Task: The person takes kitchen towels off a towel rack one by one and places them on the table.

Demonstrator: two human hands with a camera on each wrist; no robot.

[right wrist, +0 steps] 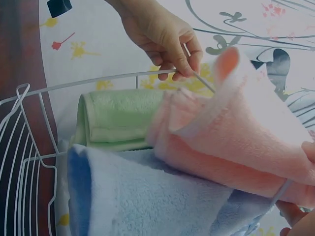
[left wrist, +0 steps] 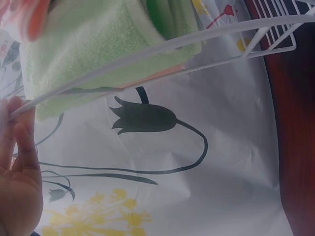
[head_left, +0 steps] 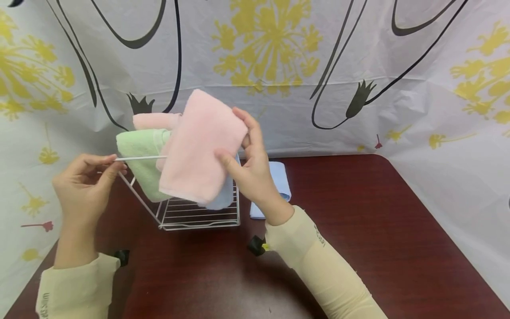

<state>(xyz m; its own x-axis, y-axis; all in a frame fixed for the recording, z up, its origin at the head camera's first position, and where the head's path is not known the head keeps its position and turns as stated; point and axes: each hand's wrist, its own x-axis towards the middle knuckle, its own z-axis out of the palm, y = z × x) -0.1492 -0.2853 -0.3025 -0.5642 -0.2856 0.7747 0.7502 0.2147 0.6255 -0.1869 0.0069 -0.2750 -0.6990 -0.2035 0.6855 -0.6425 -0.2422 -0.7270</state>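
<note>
Over the wire rack, right hand pinches folded pink towel, apparently to keep its fold; left hand pinches rack's top rail, likely steadying it. Green towel and blue towel inside rack; light-blue cloth right of it.

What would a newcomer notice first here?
A pink cloth catches the eye first, held by the right hand at the white wire rack. Left of it in the head view, a green cloth shows behind the rim that the left hand pinches. Behind, printed yellow flowers spread across the pale backdrop.
</note>
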